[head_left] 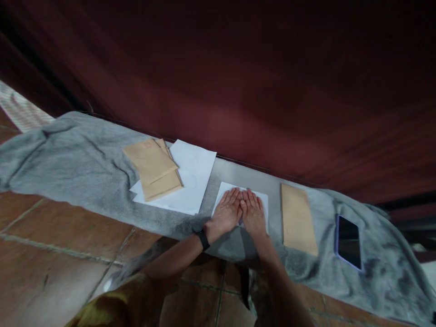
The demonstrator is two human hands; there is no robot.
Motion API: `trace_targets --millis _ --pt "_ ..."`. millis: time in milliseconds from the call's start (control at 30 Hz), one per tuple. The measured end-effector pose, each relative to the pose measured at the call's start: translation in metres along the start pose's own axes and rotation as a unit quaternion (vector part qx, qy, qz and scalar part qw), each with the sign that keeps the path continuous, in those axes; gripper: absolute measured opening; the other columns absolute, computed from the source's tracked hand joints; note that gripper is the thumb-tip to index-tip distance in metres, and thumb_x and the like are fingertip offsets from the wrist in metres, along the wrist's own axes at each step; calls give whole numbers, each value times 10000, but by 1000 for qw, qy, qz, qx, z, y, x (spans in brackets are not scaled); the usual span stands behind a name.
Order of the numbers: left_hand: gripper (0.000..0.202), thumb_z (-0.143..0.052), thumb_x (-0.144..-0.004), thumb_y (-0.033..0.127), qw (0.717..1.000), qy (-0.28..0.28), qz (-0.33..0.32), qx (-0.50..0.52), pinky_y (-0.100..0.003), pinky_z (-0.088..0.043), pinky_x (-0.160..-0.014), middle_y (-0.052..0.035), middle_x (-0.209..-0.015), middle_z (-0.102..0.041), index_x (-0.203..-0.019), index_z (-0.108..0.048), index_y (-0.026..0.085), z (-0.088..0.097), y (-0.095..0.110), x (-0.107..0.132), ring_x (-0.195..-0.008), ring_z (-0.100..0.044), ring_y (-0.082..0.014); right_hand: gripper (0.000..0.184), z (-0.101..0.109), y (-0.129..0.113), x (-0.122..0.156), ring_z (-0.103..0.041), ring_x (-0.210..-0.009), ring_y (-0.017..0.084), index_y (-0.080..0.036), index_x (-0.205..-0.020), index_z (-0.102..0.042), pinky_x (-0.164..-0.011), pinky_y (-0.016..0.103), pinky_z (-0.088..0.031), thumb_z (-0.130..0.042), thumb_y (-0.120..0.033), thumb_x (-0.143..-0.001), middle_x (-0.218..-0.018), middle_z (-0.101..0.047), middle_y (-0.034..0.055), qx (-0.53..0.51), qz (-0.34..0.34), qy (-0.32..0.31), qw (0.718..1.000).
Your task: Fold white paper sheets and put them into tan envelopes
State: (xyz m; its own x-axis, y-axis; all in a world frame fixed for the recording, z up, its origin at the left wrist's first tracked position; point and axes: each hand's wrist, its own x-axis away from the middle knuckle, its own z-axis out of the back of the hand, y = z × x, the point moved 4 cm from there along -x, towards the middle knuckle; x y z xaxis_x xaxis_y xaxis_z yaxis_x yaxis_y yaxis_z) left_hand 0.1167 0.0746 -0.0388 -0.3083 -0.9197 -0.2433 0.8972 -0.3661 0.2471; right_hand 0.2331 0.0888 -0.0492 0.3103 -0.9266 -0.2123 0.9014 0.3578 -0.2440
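My left hand [226, 212] and my right hand [254, 213] lie flat side by side, fingers stretched out, pressing on a white folded sheet of paper [262, 200] on a grey cloth-covered surface [85, 163]. A black band is on my left wrist. To the right of the sheet lies a single brown envelope [298, 219], apart from my hands. Neither hand holds anything.
At the left, a stack of brown envelopes [153, 167] rests on larger white sheets [194, 177]. A phone [348, 241] with a dark screen lies face up at the right. A dark red curtain [255, 81] hangs behind the surface. Brown floor tiles [51, 259] lie below.
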Motion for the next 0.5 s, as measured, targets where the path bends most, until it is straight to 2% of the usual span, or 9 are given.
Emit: trace_targets --millis 100,333,500 --pt "567 -338 -1025 254 1000 4 -6 -28 -463 -231 -1279 -160 -1615 -429 -1558 -388 67 -5 -5 -3 -1546 -314 -239 518 0 -3 1 -329 -1537 254 -131 -1547 -451 -1252 512 -253 -258 -268 -1086 -1649 -374 142 32 -1 10 999" --pt "584 -316 -1040 308 997 24 59 -43 -459 -219 -1284 -180 -1634 -379 -1556 -377 41 -4 -20 -10 -1551 -300 -253 567 2 6 7 -371 -1515 308 -45 -1557 -398 -1225 544 -312 -383 -358 -1084 -1612 -388 254 28 -43 60 997" --pt "633 -338 -1044 394 994 17 90 -52 -451 -227 -1284 -197 -1634 -372 -1558 -372 24 -3 -24 -12 -1555 -286 -274 600 3 15 14 -386 -1503 329 -22 -1555 -391 -1201 560 -342 -320 -405 -1098 -1594 -410 271 35 -48 96 994"
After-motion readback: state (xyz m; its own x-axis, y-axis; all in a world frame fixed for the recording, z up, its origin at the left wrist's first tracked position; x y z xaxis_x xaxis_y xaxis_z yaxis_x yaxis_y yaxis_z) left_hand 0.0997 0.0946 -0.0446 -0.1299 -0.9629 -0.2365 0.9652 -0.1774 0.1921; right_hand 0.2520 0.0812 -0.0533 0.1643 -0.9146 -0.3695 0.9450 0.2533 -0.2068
